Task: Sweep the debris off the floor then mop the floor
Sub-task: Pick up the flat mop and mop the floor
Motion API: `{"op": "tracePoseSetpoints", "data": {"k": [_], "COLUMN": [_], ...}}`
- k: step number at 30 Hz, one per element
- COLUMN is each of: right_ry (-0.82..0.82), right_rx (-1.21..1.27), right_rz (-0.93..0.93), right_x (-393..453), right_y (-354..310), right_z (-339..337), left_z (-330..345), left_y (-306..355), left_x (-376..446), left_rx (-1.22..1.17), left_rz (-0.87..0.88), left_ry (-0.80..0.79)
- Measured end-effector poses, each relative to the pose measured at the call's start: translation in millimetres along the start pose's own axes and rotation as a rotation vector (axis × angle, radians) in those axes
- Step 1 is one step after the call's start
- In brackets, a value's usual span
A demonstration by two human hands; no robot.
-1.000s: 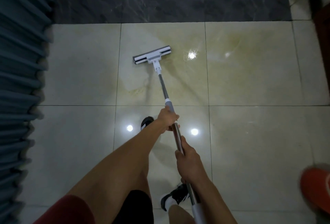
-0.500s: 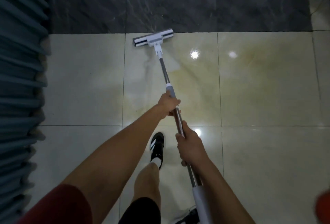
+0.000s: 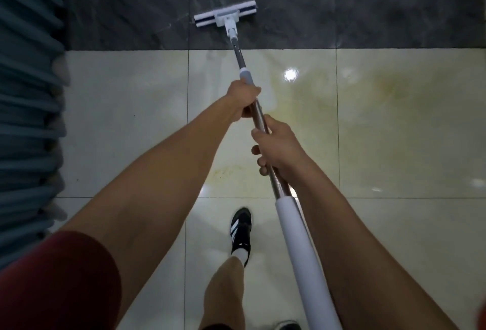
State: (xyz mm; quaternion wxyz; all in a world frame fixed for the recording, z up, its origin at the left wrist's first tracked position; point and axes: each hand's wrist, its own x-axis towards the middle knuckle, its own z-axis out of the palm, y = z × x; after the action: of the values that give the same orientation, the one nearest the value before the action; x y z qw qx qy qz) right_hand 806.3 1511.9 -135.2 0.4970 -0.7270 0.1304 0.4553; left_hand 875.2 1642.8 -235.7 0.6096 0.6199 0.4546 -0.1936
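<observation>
Floor: pale glossy tiles near us, a dark marbled band beyond the seam; a ribbed blue-grey curtain-like surface runs down the left edge. We take the seam as landmark.

Mop head lies flat on the dark band, just past the seam, its long side roughly parallel to it but slightly tilted. The mop pole runs from the head back across the seam toward us — long axis nearly straight away from the body, leaning a little left at the far end.

Left hand grips the pole on the near side of the seam, fingers curled round it just below the grey collar; it is the hand nearer the head. Right hand clamps the pole further back, above the white foam sleeve, fingers wrapped round.

Yellowish smears show on the pale tiles near the seam. One black shoe stands well back.

Judgement: mopping stage, stroke at full reach — next move is likely a pull back along the pole axis.
</observation>
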Motion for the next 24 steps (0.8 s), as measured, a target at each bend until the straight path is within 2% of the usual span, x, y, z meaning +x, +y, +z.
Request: {"op": "tracePoseSetpoints", "data": {"k": [4,12,24], "right_ry": [-0.067,0.044,0.136], "right_rx": [0.073,0.008,0.026], "right_rz": [-0.014,-0.004,0.001], "right_x": [-31.4,-96.0,-241.3], "right_y": [19.6,97.0,263.7], "right_z": [-9.6,-8.2,-34.0], "left_z": [10.3,46.5,134.9], "left_y": [-12.9,-79.1,-220.6], "left_x": [-18.4,-77.4,-221.1], "left_rx": [0.022,0.085,0.200], "left_rz": [-0.003,-0.031,-0.036], "left_ry": [0.016,-0.003,-0.091]}}
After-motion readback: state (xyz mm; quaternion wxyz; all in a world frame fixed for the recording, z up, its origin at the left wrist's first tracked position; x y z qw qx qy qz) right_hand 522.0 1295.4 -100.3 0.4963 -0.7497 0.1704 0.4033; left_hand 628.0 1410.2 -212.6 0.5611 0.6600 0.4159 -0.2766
